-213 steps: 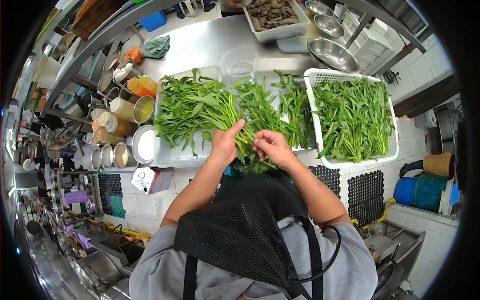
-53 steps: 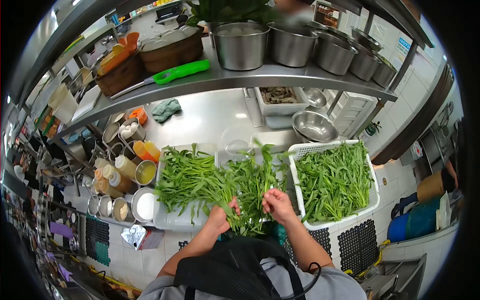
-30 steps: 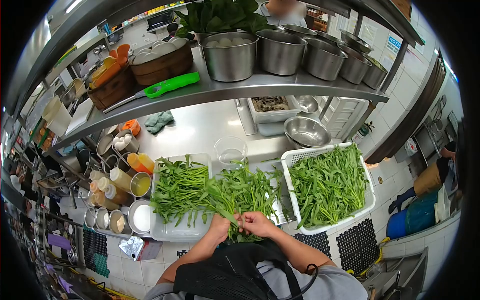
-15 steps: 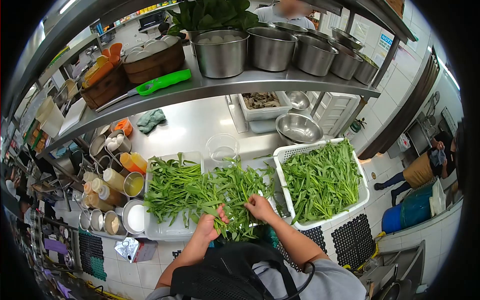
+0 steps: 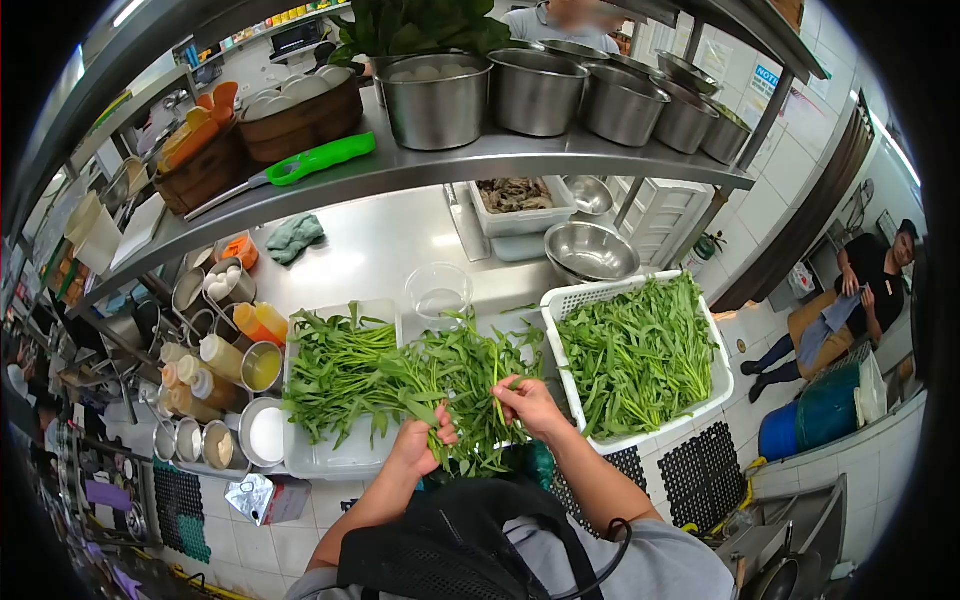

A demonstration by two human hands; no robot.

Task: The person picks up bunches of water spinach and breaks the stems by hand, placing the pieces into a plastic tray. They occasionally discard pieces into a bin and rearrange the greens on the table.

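Your left hand (image 5: 420,445) grips a bunch of greens (image 5: 400,375) over the tray (image 5: 330,460) (steadying it), so your right hand (image 5: 528,405) can pinch one stem (image 5: 495,385) free.

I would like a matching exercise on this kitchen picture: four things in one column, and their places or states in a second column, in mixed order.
1. knife
2. basket
3. left hand
4. clear bowl

a. gripping greens
b. on the shelf
c. full of greens, right of the tray
d. on the counter, beyond the tray

Pairs: 1-b, 2-c, 3-a, 4-d
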